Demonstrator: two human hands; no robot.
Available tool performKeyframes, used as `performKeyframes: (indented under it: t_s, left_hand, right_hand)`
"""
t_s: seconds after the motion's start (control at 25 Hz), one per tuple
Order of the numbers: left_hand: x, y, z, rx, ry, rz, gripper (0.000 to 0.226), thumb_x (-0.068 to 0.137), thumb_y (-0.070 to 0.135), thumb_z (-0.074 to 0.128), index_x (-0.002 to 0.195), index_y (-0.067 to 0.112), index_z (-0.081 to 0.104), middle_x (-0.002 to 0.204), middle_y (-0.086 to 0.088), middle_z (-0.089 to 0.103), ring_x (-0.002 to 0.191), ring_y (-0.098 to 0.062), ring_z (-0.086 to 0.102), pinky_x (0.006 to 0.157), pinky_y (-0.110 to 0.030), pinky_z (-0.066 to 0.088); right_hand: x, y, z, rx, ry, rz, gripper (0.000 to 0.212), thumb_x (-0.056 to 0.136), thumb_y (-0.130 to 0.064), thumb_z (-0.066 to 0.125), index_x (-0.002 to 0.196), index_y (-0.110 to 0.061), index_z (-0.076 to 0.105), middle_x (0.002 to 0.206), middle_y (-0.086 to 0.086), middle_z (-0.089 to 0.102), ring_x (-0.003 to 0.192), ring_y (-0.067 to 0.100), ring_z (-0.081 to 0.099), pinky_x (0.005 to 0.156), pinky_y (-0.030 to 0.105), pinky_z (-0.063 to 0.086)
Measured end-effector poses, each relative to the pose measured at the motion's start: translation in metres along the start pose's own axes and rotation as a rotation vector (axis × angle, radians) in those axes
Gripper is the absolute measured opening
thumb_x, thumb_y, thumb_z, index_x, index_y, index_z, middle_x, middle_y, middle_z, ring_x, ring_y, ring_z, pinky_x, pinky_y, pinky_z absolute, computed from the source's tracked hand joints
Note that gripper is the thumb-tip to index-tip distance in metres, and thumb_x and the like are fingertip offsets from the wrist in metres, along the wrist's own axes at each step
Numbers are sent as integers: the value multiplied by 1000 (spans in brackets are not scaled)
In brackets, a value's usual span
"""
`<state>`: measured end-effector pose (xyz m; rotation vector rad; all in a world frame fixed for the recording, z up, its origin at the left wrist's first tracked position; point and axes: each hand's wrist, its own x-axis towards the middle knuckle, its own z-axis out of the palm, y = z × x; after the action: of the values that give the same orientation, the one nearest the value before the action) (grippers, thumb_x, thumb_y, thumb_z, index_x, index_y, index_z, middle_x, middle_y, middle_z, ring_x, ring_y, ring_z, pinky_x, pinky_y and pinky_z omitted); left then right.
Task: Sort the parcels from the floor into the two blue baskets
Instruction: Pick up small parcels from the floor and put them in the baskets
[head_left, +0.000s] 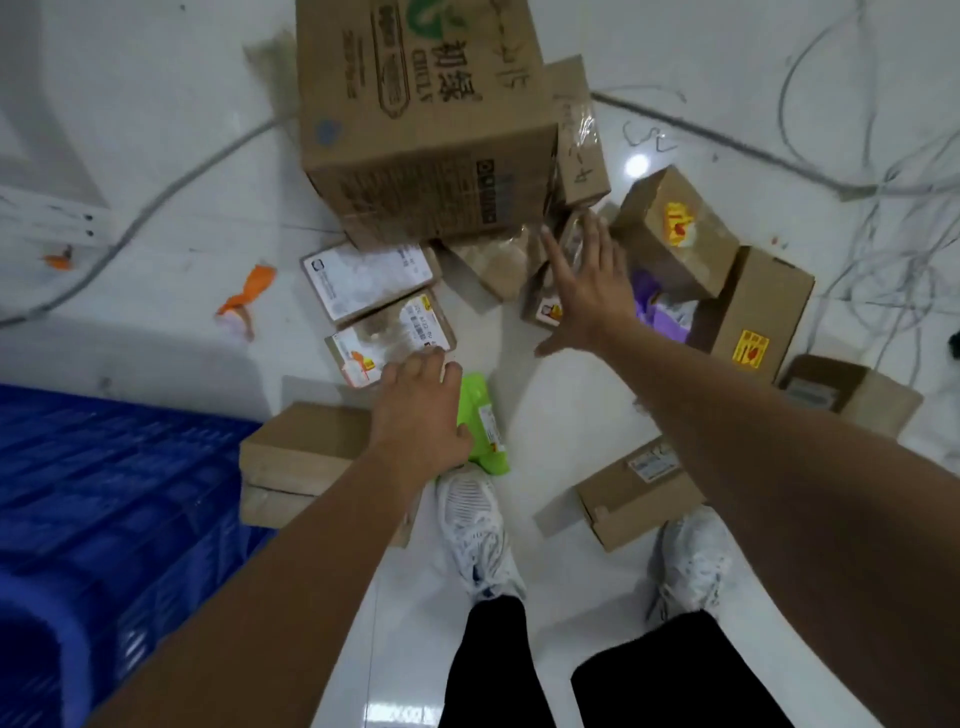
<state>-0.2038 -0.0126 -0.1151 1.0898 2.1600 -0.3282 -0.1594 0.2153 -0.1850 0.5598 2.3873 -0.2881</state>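
Observation:
Cardboard parcels lie scattered on the white floor. My left hand (422, 410) hangs with loosely curled fingers, holding nothing, above a small labelled box (387, 340) and beside a green bag parcel (480, 423). My right hand (584, 283) reaches forward with fingers spread straight over a small brown box (540, 306) in the pile. A big printed carton (421, 114) stands behind it. A blue basket (104, 519) fills the lower left.
More boxes lie at right (675, 234), (753, 317), (852, 395) and near my shoes (634, 493). Two stacked flat boxes (301, 457) touch the basket. A purple bag (665, 306) sits among the boxes. Loose cables (883, 171) run across the far floor. Orange scraps (249, 296) lie left.

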Motion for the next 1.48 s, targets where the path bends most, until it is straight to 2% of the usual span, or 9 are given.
performKeyframes:
  t_s: [0.08, 0.16, 0.28, 0.52, 0.76, 0.96, 1.12, 1.4, 1.48]
  left_hand:
    - [3, 0, 22, 2, -20, -22, 66, 77, 49, 54, 132, 14, 39, 149, -10, 30, 136, -29, 28, 106, -42, 25]
    - [4, -2, 32, -15, -21, -46, 66, 77, 50, 54, 130, 15, 40, 148, -9, 31, 136, -29, 30, 106, -42, 26]
    - [7, -8, 31, -49, 1, -55, 68, 76, 49, 55, 133, 14, 39, 149, -8, 31, 133, -27, 33, 105, -42, 28]
    - [1, -20, -33, -79, 65, -142, 63, 78, 46, 56, 131, 14, 42, 140, -8, 40, 127, -27, 37, 103, -42, 29]
    - [-17, -30, -147, -158, 197, -221, 62, 77, 45, 50, 130, 12, 46, 134, -10, 46, 124, -30, 41, 100, -42, 31]
    - [-68, -31, -225, -139, 232, -273, 68, 66, 47, 43, 124, 13, 52, 125, -10, 54, 115, -31, 48, 93, -40, 34]
    - [-120, -29, -286, -59, 224, -349, 58, 78, 49, 53, 127, 18, 46, 127, -3, 49, 119, -24, 44, 97, -39, 33]
    - [-245, 0, -390, -102, 308, -534, 62, 83, 52, 48, 133, 18, 39, 137, -4, 44, 127, -24, 39, 104, -39, 29]
    - [-286, 7, -403, -141, 318, -599, 65, 83, 55, 48, 135, 17, 39, 136, -4, 44, 125, -24, 40, 103, -40, 30]
  right_hand:
    - [17, 9, 9, -163, 22, -7, 154, 46, -73, 81, 152, -28, -20, 155, 30, -22, 145, 44, -19, 119, 56, 0]
    - [22, 11, 13, -272, 30, 4, 149, 47, -76, 78, 154, -29, -14, 155, 31, -19, 145, 46, -16, 118, 59, 3]
    - [17, 6, 11, -271, -1, 10, 139, 53, -70, 80, 155, -26, -3, 157, 32, -10, 146, 48, -5, 117, 61, 6]
    - [-38, -8, -31, -285, -88, -37, 142, 49, -74, 78, 155, -26, -5, 158, 29, -5, 146, 47, 2, 116, 62, 11]
    - [-88, -10, -140, -297, -65, -80, 141, 54, -76, 74, 154, -26, -13, 158, 28, -12, 146, 46, -5, 117, 60, 7]
    - [-127, -1, -235, -268, -32, -97, 142, 53, -74, 76, 152, -28, -15, 157, 27, -17, 146, 46, -7, 118, 59, 5]
    - [-173, 5, -316, -305, 51, -180, 140, 55, -72, 77, 154, -25, -10, 158, 28, -12, 146, 46, -2, 118, 59, 7]
    - [-278, 5, -446, -423, 159, -333, 139, 52, -73, 78, 154, -23, -3, 158, 26, -5, 145, 44, 3, 116, 58, 10]
    - [-305, -9, -471, -465, 180, -372, 138, 50, -72, 79, 153, -22, 3, 156, 26, 1, 143, 44, 11, 115, 58, 14]
